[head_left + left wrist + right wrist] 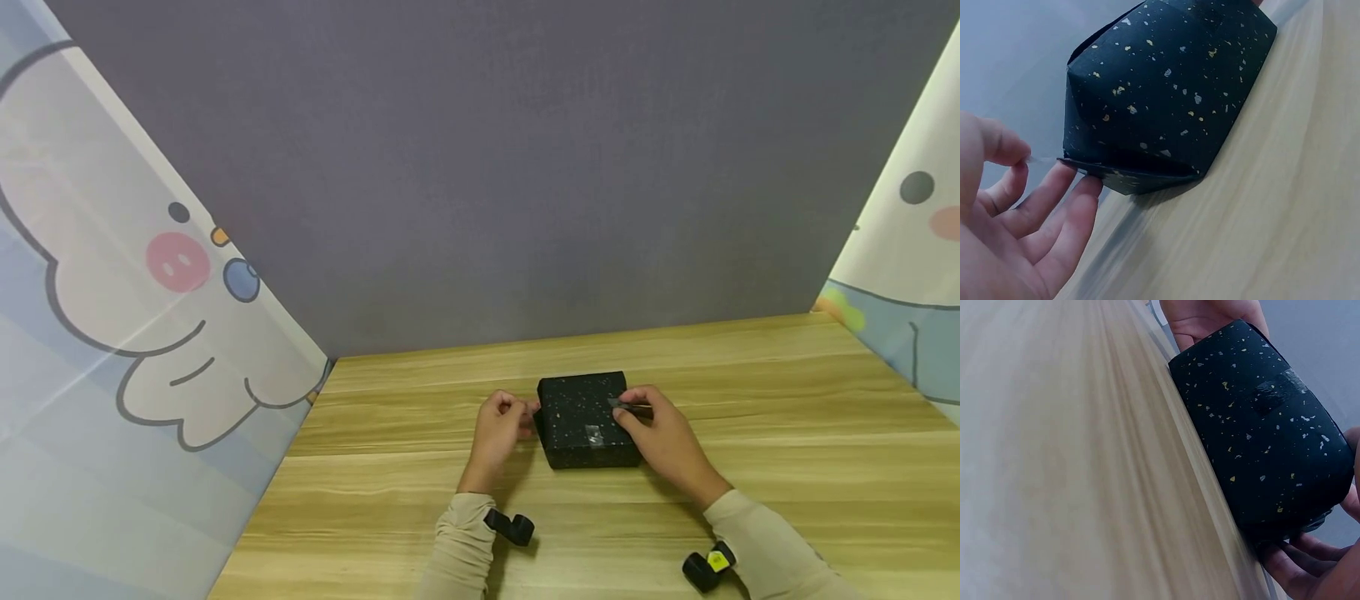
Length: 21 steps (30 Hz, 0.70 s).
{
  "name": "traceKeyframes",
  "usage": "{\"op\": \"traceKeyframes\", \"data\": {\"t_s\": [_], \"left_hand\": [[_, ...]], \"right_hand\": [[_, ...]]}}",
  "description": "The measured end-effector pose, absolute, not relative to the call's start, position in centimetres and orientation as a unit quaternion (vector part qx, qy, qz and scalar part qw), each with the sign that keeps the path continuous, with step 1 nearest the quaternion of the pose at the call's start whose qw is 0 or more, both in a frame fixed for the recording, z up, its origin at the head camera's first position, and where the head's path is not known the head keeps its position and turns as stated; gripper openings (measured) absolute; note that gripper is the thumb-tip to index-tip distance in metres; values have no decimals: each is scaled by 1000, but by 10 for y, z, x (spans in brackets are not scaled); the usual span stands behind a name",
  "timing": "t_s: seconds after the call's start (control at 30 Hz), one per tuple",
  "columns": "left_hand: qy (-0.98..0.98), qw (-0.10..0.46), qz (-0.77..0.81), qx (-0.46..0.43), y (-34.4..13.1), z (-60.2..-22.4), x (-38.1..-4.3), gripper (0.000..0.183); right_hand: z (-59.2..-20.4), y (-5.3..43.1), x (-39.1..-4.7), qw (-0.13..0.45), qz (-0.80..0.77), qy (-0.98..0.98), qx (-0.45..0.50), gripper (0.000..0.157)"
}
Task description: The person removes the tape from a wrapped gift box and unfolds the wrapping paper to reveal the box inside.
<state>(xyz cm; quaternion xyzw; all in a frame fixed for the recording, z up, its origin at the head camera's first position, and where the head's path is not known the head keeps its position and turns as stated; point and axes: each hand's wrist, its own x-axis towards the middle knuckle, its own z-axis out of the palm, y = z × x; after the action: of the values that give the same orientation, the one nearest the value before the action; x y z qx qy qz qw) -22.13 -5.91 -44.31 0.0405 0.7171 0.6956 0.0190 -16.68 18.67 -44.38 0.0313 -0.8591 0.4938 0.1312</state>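
Note:
A box wrapped in black paper with gold and silver flecks (pixel 583 412) lies on the table, a piece of clear tape (pixel 594 435) stuck near its front edge. My left hand (pixel 497 429) is at the box's left end. In the left wrist view its thumb and index finger pinch a small clear strip, apparently tape (pixel 1042 160), while other fingers touch the folded end flap (pixel 1129 178). My right hand (pixel 663 437) grips the right end, thumb on top and fingers (pixel 1288 569) at the end face. A small grey piece by that thumb is too small to identify.
The wood-grain table (pixel 375 500) extends around the box. Behind it rises a grey panel (pixel 525 167). Cartoon-printed sheets (pixel 112 250) stand at left and right. Black wrist devices (pixel 510 527) sit on both sleeves.

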Motion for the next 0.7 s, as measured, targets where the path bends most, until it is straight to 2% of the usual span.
{"op": "traceKeyframes", "data": {"t_s": [0.07,0.27,0.57,0.7], "left_hand": [[718,15,694,38,-60,-443,-221,4],[722,-5,692,23,-62,-442,-224,18],[730,-11,683,27,-63,-415,-212,14],[722,-24,691,20,-65,-420,-216,14]], "right_hand": [[-444,186,-167,131,494,-859,31,29],[-442,185,-167,132,494,-859,34,28],[-442,186,-167,138,493,-859,31,27],[-442,186,-167,142,488,-860,35,26]]}}
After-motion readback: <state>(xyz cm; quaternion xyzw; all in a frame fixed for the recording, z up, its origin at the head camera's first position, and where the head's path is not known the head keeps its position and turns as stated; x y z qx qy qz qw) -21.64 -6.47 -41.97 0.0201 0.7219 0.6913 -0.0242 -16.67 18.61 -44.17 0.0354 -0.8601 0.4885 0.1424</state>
